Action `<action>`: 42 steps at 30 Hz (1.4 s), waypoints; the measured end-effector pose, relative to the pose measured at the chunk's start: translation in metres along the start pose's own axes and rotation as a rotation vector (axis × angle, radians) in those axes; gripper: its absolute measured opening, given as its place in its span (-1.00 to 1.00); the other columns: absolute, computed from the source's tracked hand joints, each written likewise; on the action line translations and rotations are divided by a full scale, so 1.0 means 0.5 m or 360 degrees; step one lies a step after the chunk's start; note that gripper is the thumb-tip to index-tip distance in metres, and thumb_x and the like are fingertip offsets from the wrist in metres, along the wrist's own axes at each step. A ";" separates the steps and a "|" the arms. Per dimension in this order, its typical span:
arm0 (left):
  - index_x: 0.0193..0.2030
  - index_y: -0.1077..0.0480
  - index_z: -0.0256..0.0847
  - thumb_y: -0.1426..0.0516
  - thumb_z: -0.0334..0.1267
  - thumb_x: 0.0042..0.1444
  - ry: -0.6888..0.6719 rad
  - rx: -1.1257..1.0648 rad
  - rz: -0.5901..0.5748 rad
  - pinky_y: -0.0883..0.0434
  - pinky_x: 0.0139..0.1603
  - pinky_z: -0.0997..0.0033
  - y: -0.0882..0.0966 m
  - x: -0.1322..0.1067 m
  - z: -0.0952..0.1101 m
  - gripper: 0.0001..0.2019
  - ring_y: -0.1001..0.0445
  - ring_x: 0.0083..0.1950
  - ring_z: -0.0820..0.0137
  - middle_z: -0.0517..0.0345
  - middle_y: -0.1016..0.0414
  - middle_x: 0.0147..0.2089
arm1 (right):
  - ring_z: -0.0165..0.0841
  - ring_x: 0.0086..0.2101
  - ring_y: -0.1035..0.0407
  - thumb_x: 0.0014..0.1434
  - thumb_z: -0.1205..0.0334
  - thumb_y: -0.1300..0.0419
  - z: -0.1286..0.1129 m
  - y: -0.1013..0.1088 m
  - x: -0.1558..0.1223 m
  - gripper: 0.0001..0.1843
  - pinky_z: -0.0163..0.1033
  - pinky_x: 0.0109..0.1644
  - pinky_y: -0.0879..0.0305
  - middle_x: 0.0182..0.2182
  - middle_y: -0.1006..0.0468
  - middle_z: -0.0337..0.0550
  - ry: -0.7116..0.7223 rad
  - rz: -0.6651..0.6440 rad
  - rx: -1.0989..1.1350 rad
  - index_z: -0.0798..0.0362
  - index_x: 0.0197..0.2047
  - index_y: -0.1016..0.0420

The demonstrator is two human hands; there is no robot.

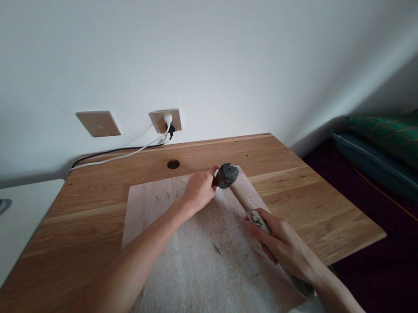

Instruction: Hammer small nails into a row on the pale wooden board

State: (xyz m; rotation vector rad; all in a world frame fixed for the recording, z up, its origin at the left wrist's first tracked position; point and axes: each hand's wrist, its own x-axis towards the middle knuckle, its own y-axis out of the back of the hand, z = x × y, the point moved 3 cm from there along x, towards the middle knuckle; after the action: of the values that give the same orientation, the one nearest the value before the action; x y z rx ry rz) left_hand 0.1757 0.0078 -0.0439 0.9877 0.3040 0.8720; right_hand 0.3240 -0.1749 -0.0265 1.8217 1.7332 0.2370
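While the right hand wraps closed around the wooden handle of the hammer, gripping low so the dark head reaches forward, the left hand pinches its fingertips together right beside that head, seemingly steadying something too small to make out. Both work over a pale board that shields the desk; a loose nail lies between the forearms.

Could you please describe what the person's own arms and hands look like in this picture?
Both arms are bare as far as the picture shows, with no sleeve in view. The left hand and the right hand wear no gloves. No ring, watch or bracelet shows on either hand or wrist. The forearms are slender and carry no markings.
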 end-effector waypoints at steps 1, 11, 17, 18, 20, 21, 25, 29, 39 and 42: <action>0.27 -0.43 -0.21 -0.19 -0.54 0.20 -0.0001 0.0002 -0.0001 -0.56 -0.06 0.23 -0.001 0.000 -0.001 -0.50 -0.69 -0.09 0.15 -0.05 -0.72 -0.14 | -0.43 -0.66 -0.21 0.40 -0.16 -0.06 0.002 0.000 0.000 -0.61 -0.32 -0.52 -0.12 -0.68 -0.28 -0.44 0.0006 -0.0001 -0.0001 -0.04 -0.28 -0.34; 0.25 -0.37 -0.25 -0.24 -0.51 0.14 -0.0233 0.0130 -0.0003 -0.49 0.20 0.07 0.021 -0.009 0.014 -0.49 -0.56 0.16 0.09 -0.12 -0.59 0.08 | -0.44 -0.63 -0.17 0.42 -0.21 -0.06 0.032 0.004 -0.004 -0.56 -0.32 -0.53 -0.09 -0.67 -0.28 -0.44 0.0006 0.0039 0.0034 -0.01 -0.25 -0.38; 0.00 -0.48 -0.22 -0.29 -0.34 0.18 -0.0833 0.0424 -0.0299 -0.43 0.20 0.14 0.085 -0.115 0.087 -0.75 -0.51 0.10 0.15 -0.07 -0.47 0.15 | -0.42 -0.62 -0.19 0.42 -0.26 -0.05 0.069 0.028 -0.019 -0.53 -0.31 -0.52 -0.13 -0.66 -0.26 -0.44 -0.0084 0.0142 0.0007 0.00 -0.20 -0.40; -0.05 -0.49 -0.22 -0.30 -0.34 0.18 -0.0876 0.0509 -0.0329 -0.44 0.16 0.13 0.091 -0.138 0.097 -0.80 -0.51 0.09 0.13 -0.08 -0.47 0.13 | -0.41 -0.61 -0.20 0.41 -0.26 -0.05 0.074 0.031 -0.020 -0.53 -0.30 -0.51 -0.15 -0.65 -0.27 -0.43 -0.0088 0.0159 0.0000 0.00 -0.21 -0.39; -0.10 -0.50 -0.19 -0.30 -0.34 0.17 -0.0996 0.0576 -0.0472 -0.46 0.06 0.18 0.089 -0.182 0.113 -0.83 -0.53 -0.01 0.19 -0.02 -0.52 0.02 | -0.40 -0.60 -0.23 0.40 -0.26 -0.06 0.080 0.034 -0.020 -0.53 -0.30 -0.50 -0.17 -0.64 -0.28 -0.42 -0.0098 0.0183 -0.0001 -0.01 -0.21 -0.39; -0.11 -0.50 -0.17 -0.30 -0.37 0.16 -0.1047 0.0605 -0.0532 -0.46 0.03 0.19 0.084 -0.201 0.120 -0.84 -0.54 -0.05 0.22 0.02 -0.53 -0.03 | -0.39 -0.60 -0.24 0.40 -0.26 -0.06 0.082 0.035 -0.019 -0.53 -0.30 -0.50 -0.17 -0.64 -0.28 -0.42 -0.0099 0.0187 0.0004 -0.01 -0.21 -0.39; -0.15 -0.53 -0.15 -0.31 -0.42 0.14 -0.1174 0.0798 -0.0553 -0.47 -0.02 0.16 0.053 -0.247 0.144 -0.84 -0.55 -0.15 0.23 0.07 -0.59 -0.18 | -0.39 -0.61 -0.24 0.40 -0.22 -0.08 0.088 0.032 -0.016 -0.57 -0.29 -0.50 -0.15 -0.67 -0.28 -0.43 -0.0089 0.0193 0.0035 -0.02 -0.22 -0.38; -0.22 -0.54 -0.13 -0.25 -0.43 0.23 -0.1233 0.0813 -0.0436 -0.45 -0.17 0.18 0.039 -0.251 0.157 -0.90 -0.54 -0.24 0.24 0.08 -0.59 -0.29 | -0.40 -0.61 -0.23 0.40 -0.21 -0.09 0.095 0.027 -0.015 -0.59 -0.30 -0.53 -0.11 -0.66 -0.30 -0.42 -0.0125 0.0191 0.0080 -0.01 -0.19 -0.40; -0.16 -0.54 -0.21 -0.20 -0.49 0.26 -0.0826 -0.0063 -0.0058 -0.47 -0.03 0.32 0.038 -0.046 0.074 -0.87 -0.59 -0.13 0.34 0.13 -0.61 -0.17 | -0.41 -0.63 -0.23 0.41 -0.24 -0.07 0.110 0.023 -0.011 -0.54 -0.32 -0.50 -0.18 -0.69 -0.32 -0.42 -0.0112 0.0215 0.0188 -0.02 -0.27 -0.39; -0.21 -0.55 -0.21 -0.21 -0.52 0.21 -0.0491 -0.0219 0.0014 -0.47 -0.07 0.33 0.019 0.018 0.042 -0.85 -0.61 -0.17 0.34 0.14 -0.65 -0.21 | -0.41 -0.62 -0.25 0.41 -0.22 -0.08 0.108 0.024 -0.011 -0.55 -0.32 -0.48 -0.18 -0.70 -0.33 -0.41 -0.0093 0.0211 0.0186 -0.04 -0.31 -0.36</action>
State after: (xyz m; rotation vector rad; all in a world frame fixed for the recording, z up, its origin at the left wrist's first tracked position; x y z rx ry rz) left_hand 0.1890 0.0042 -0.0234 0.9791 -0.0223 0.7252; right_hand 0.3613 -0.1959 -0.0616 2.0108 1.6181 0.1365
